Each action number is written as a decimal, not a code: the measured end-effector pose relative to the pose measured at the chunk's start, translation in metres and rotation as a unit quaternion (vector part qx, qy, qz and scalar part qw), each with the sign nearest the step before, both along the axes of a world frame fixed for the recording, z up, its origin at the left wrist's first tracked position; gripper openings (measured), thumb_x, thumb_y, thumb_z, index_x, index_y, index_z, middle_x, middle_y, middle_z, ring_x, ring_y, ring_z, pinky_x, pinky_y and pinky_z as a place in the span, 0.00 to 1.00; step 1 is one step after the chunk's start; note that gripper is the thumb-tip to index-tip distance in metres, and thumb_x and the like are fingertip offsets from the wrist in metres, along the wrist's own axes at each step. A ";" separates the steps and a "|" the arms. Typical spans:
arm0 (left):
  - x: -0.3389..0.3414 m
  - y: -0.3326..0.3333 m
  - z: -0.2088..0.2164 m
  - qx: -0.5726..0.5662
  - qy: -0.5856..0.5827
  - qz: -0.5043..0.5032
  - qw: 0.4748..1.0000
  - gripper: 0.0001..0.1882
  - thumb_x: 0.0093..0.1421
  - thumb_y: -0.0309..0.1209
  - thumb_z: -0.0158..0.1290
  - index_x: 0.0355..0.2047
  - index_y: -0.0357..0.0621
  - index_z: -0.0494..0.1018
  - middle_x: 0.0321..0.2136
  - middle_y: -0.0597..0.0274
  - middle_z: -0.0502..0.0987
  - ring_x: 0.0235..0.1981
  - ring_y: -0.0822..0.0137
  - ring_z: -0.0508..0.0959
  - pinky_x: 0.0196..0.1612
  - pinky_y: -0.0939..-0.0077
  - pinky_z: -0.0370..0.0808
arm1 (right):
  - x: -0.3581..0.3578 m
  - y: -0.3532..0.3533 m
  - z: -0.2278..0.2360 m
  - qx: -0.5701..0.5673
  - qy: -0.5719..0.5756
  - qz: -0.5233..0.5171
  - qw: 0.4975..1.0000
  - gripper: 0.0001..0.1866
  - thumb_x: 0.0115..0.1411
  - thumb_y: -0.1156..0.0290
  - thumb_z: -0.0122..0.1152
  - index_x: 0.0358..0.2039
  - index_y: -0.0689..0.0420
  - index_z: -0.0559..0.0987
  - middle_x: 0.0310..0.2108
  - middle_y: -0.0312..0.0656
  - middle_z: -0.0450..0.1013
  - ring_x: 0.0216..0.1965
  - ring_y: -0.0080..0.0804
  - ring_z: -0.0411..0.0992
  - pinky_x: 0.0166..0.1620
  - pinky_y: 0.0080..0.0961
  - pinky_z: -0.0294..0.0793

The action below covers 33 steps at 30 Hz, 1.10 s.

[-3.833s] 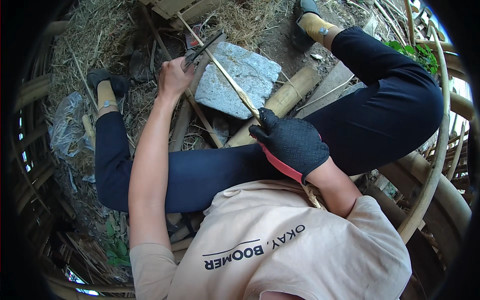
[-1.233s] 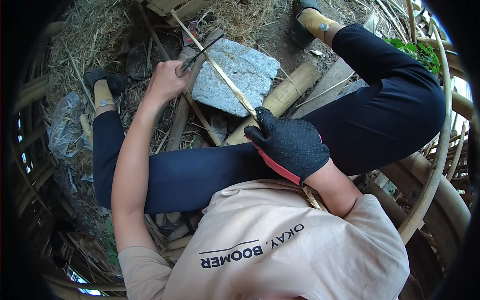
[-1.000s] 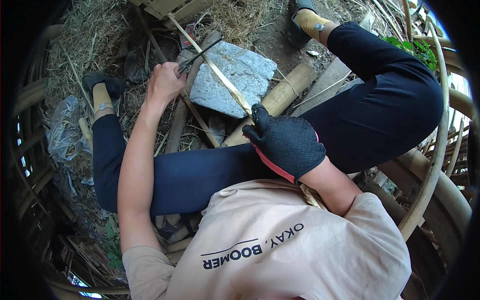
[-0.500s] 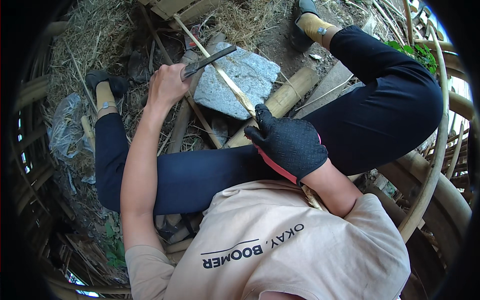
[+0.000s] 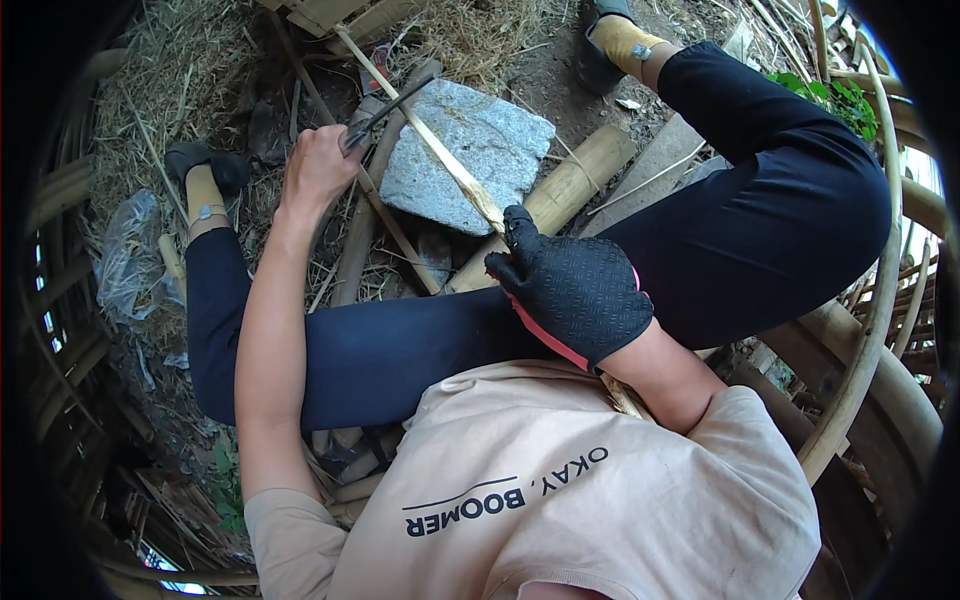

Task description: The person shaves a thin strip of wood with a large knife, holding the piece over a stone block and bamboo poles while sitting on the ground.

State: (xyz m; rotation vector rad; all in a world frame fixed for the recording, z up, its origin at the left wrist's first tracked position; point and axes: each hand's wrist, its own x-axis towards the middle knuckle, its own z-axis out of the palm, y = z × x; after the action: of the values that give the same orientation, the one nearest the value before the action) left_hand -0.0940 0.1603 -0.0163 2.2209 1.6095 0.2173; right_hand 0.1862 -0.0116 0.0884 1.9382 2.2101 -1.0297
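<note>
My left hand (image 5: 318,170) is bare and closed around the handle of a dark knife (image 5: 385,105). The blade points right and meets a long thin bamboo strip (image 5: 430,140). My right hand (image 5: 580,290) wears a black glove with a red cuff and grips the near end of that strip. From there the strip runs up and left across a flat grey stone (image 5: 480,165). I sit on the ground with both legs in dark trousers spread around the stone.
A thick bamboo pole (image 5: 570,185) lies beside the stone, with thinner sticks and dry straw (image 5: 170,70) around it. A crumpled plastic bag (image 5: 135,260) is at the left. Curved bamboo poles (image 5: 880,330) ring me on the right.
My left hand has shifted slightly left and toward me with the knife, and the blade has moved along the strip. My gloved right hand keeps its grip in nearly the same place.
</note>
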 end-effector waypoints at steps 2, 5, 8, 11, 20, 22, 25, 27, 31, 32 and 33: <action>-0.006 0.007 -0.004 0.019 0.018 0.035 0.999 0.10 0.57 0.31 0.54 0.27 0.35 0.75 0.25 0.37 0.75 0.34 0.34 0.76 0.34 0.47 0.72 | -0.001 0.001 0.002 0.005 0.004 0.004 1.000 0.32 0.67 0.52 0.58 0.62 0.61 0.70 0.21 0.51 0.77 0.22 0.49 0.79 0.27 0.45 0.76; -0.007 0.007 -0.004 0.009 0.010 0.009 1.000 0.10 0.58 0.33 0.55 0.28 0.36 0.75 0.25 0.38 0.76 0.34 0.35 0.77 0.34 0.47 0.73 | -0.001 0.001 0.000 0.013 -0.003 0.010 1.000 0.32 0.67 0.52 0.58 0.63 0.62 0.69 0.20 0.50 0.77 0.22 0.49 0.79 0.27 0.45 0.76; 0.002 0.000 -0.001 0.023 0.016 0.001 1.000 0.11 0.58 0.33 0.56 0.28 0.36 0.76 0.25 0.38 0.76 0.34 0.36 0.78 0.34 0.48 0.73 | 0.000 -0.002 -0.002 -0.002 0.009 0.003 1.000 0.32 0.66 0.53 0.58 0.63 0.61 0.69 0.20 0.50 0.77 0.22 0.49 0.79 0.27 0.44 0.76; -0.003 0.007 -0.007 0.027 0.007 0.036 0.999 0.10 0.57 0.33 0.56 0.28 0.37 0.76 0.25 0.39 0.77 0.34 0.36 0.78 0.35 0.48 0.74 | -0.002 -0.001 0.000 0.022 -0.007 0.010 1.000 0.31 0.66 0.53 0.59 0.62 0.61 0.70 0.20 0.50 0.77 0.22 0.48 0.79 0.27 0.44 0.76; -0.006 0.007 -0.003 0.003 0.032 0.054 0.998 0.11 0.58 0.36 0.57 0.31 0.40 0.79 0.28 0.40 0.80 0.35 0.36 0.80 0.40 0.46 0.78 | 0.000 -0.003 -0.001 0.054 -0.012 0.029 0.998 0.28 0.66 0.54 0.59 0.60 0.60 0.72 0.19 0.48 0.76 0.20 0.47 0.78 0.26 0.43 0.76; -0.003 0.002 -0.003 0.018 0.026 0.024 0.999 0.10 0.57 0.33 0.57 0.27 0.37 0.75 0.25 0.40 0.76 0.34 0.35 0.77 0.35 0.48 0.73 | -0.001 -0.004 -0.002 0.042 -0.009 0.022 0.999 0.27 0.66 0.55 0.59 0.60 0.59 0.73 0.19 0.48 0.76 0.21 0.47 0.78 0.26 0.43 0.76; 0.004 0.000 -0.008 0.039 -0.003 0.003 0.999 0.10 0.56 0.33 0.58 0.28 0.37 0.75 0.25 0.40 0.77 0.33 0.35 0.77 0.34 0.48 0.74 | 0.000 -0.002 -0.003 0.041 -0.023 0.027 0.999 0.26 0.67 0.55 0.59 0.59 0.59 0.74 0.19 0.49 0.76 0.21 0.47 0.78 0.26 0.43 0.76; -0.007 0.004 -0.016 0.031 0.001 0.027 0.999 0.09 0.56 0.33 0.57 0.28 0.38 0.75 0.25 0.40 0.77 0.33 0.36 0.78 0.35 0.48 0.74 | -0.002 -0.005 -0.004 0.044 -0.018 0.035 0.998 0.26 0.67 0.55 0.59 0.58 0.59 0.74 0.19 0.49 0.76 0.21 0.47 0.78 0.26 0.43 0.76; -0.004 0.002 -0.012 0.030 -0.003 0.022 0.999 0.09 0.56 0.33 0.57 0.29 0.38 0.76 0.25 0.40 0.77 0.33 0.36 0.78 0.34 0.48 0.74 | 0.000 -0.004 -0.002 0.020 -0.006 0.029 0.999 0.25 0.67 0.55 0.58 0.58 0.59 0.74 0.19 0.50 0.76 0.21 0.47 0.78 0.26 0.43 0.76; -0.001 0.000 -0.009 0.039 0.001 -0.009 0.999 0.09 0.56 0.33 0.57 0.29 0.38 0.76 0.25 0.40 0.77 0.33 0.35 0.77 0.34 0.49 0.73 | 0.001 -0.003 -0.002 0.019 -0.005 0.028 0.999 0.25 0.67 0.55 0.58 0.58 0.59 0.74 0.19 0.50 0.76 0.21 0.47 0.78 0.26 0.43 0.76; 0.002 0.000 -0.010 0.053 -0.001 -0.011 0.999 0.10 0.56 0.33 0.58 0.29 0.38 0.75 0.24 0.40 0.76 0.31 0.35 0.77 0.32 0.49 0.72 | 0.002 -0.001 -0.001 0.024 -0.011 0.027 0.999 0.25 0.67 0.56 0.58 0.57 0.59 0.74 0.19 0.50 0.77 0.21 0.48 0.78 0.26 0.43 0.76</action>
State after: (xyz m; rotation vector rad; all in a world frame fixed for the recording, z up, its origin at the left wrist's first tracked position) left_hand -0.0925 0.1608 -0.0264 2.3161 1.6048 0.3064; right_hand 0.1879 -0.0126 0.0875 1.8867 2.2823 -0.9539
